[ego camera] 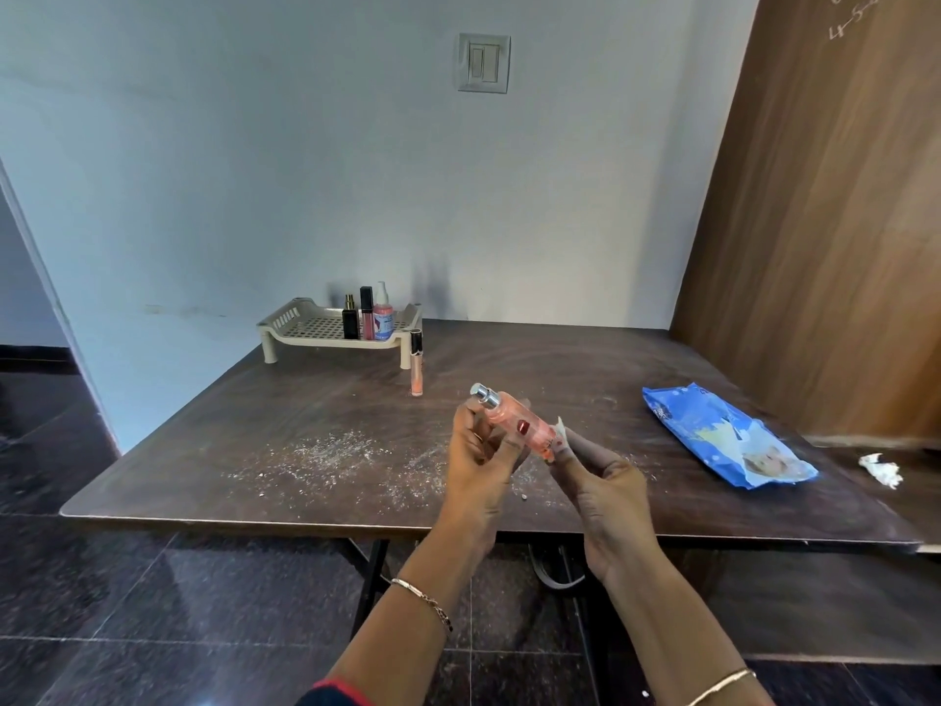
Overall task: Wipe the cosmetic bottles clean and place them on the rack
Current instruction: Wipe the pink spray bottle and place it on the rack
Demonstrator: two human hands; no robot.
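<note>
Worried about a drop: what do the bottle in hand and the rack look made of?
The bottle: probably clear glass or hard plastic, since pink liquid shows through; its shiny silver sprayer looks metallic. The rack: matte beige moulded plastic, with a perforated grid floor.

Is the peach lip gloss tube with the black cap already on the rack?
No, the lip gloss tube stands upright on the table, beside the rack at its front leg, not on its shelf.

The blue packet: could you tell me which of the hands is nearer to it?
Right. The right hand is just left of the packet; the left hand lies farther left.
</note>
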